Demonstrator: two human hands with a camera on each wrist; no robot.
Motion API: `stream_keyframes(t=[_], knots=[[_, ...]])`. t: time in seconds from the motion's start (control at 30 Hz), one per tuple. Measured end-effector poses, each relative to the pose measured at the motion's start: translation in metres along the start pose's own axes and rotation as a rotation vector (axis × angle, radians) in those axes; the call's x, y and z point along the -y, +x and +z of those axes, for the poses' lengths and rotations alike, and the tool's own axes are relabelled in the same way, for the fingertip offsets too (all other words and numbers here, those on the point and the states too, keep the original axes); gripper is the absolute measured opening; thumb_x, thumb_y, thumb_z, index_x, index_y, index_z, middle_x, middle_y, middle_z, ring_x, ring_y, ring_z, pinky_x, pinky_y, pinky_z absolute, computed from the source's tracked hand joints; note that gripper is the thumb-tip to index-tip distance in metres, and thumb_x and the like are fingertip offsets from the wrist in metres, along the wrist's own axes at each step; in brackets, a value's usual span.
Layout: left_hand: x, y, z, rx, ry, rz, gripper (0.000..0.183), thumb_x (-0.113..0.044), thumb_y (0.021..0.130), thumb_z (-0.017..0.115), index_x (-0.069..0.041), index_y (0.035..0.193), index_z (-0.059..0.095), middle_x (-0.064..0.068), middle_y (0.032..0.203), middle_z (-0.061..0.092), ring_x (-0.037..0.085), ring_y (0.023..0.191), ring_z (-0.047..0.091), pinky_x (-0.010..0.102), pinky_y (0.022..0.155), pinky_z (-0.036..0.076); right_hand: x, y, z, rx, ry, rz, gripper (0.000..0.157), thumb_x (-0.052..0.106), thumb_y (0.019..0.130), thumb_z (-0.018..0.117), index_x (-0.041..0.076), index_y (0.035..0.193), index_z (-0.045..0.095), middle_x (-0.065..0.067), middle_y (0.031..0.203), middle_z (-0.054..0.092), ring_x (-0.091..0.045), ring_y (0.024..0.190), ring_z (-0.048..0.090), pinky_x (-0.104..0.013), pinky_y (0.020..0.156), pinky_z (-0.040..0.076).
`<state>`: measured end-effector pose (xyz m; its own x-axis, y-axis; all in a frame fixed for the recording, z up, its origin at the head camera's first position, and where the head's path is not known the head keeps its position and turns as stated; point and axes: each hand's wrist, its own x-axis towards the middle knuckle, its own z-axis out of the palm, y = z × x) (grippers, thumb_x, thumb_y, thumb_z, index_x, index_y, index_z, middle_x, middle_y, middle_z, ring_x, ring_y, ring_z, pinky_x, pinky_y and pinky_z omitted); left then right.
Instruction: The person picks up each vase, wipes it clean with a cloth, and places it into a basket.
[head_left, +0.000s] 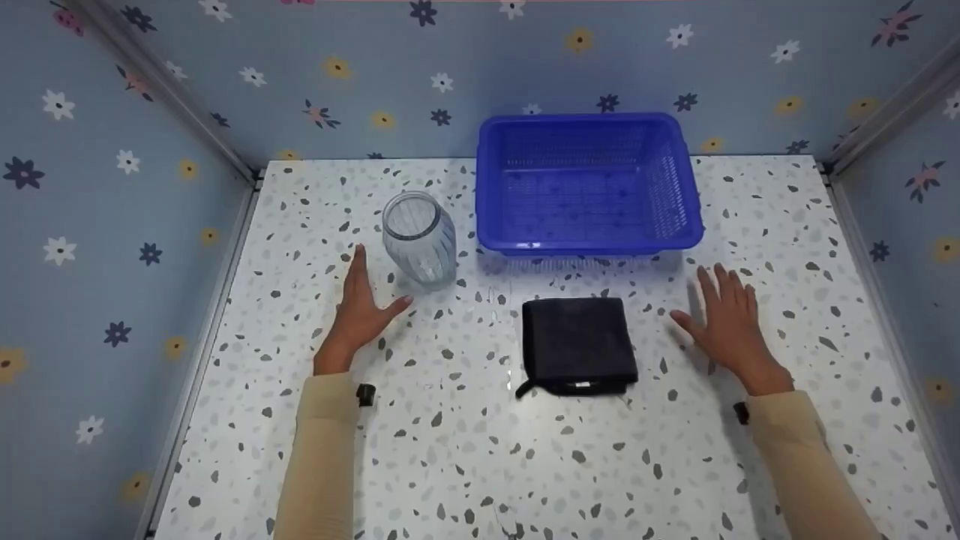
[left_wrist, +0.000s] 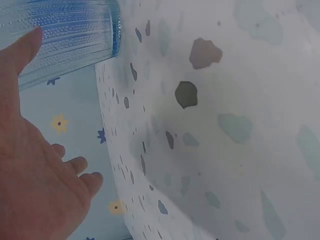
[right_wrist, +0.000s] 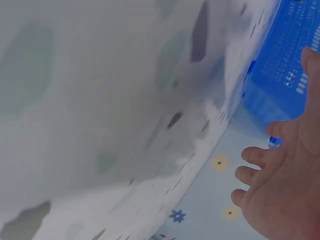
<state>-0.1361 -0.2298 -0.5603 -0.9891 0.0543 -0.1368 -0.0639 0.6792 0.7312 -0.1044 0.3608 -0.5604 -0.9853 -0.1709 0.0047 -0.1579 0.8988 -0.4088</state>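
Note:
A clear ribbed glass vase (head_left: 421, 244) stands upright on the speckled table, left of the middle. My left hand (head_left: 360, 311) is just to its left with thumb and fingers spread, holding nothing; in the left wrist view the thumb overlaps the glass vase (left_wrist: 70, 37). A folded black case (head_left: 577, 341), with a small strap at its lower left corner, lies flat near the table's middle. To the right of the case is my right hand (head_left: 727, 322), its fingers spread and nothing held. In the right wrist view that hand (right_wrist: 285, 175) shows its palm, with the blue basket behind.
A blue plastic basket (head_left: 589, 247) with perforated sides stands at the back of the table (head_left: 442, 450), behind the black case. Flower-patterned panels (head_left: 360, 90) close off the back and both sides, with metal rails (head_left: 202, 322) along the table's side edges.

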Motion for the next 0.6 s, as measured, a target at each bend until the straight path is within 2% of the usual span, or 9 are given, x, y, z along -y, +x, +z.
stream_keyframes(t=[0.17, 0.33, 0.43, 0.6], knots=[[-0.008, 0.003, 0.004, -0.069, -0.132, 0.061, 0.121, -0.040, 0.093, 0.082, -0.012, 0.170, -0.008, 0.013, 0.178, -0.004, 0.034, 0.164, 0.000, 0.058, 0.130, 0.011, 0.021, -0.001, 0.008, -0.046, 0.019, -0.079, 0.081, 0.034, 0.102, 0.069, -0.008, 0.161, 0.031, -0.039, 0.162, 0.027, -0.059, 0.150, 0.022, -0.073, 0.120, 0.013], [-0.022, 0.004, 0.009, -0.139, -0.278, 0.128, 0.123, -0.024, 0.090, 0.087, -0.014, 0.170, -0.005, 0.007, 0.178, 0.003, 0.030, 0.163, 0.008, 0.055, 0.130, 0.013, 0.042, -0.001, 0.019, -0.096, 0.038, -0.161, 0.071, 0.021, 0.102, 0.070, -0.010, 0.156, 0.037, -0.039, 0.156, 0.037, -0.056, 0.144, 0.035, -0.072, 0.117, 0.021], [-0.030, 0.005, 0.013, -0.174, -0.327, 0.164, 0.124, -0.018, 0.088, 0.088, -0.015, 0.171, -0.005, 0.007, 0.178, 0.007, 0.031, 0.162, 0.013, 0.054, 0.129, 0.017, 0.054, 0.001, 0.024, -0.089, 0.056, -0.187, 0.068, 0.019, 0.103, 0.070, -0.010, 0.156, 0.039, -0.038, 0.156, 0.040, -0.055, 0.142, 0.039, -0.071, 0.117, 0.025], [-0.041, 0.008, 0.019, -0.219, -0.372, 0.193, 0.124, -0.021, 0.086, 0.091, -0.014, 0.170, 0.000, 0.012, 0.176, 0.009, 0.033, 0.161, 0.018, 0.056, 0.127, 0.023, 0.070, 0.004, 0.032, -0.041, 0.078, -0.200, 0.065, 0.018, 0.105, 0.068, -0.009, 0.156, 0.040, -0.036, 0.155, 0.043, -0.054, 0.141, 0.043, -0.067, 0.115, 0.033]])
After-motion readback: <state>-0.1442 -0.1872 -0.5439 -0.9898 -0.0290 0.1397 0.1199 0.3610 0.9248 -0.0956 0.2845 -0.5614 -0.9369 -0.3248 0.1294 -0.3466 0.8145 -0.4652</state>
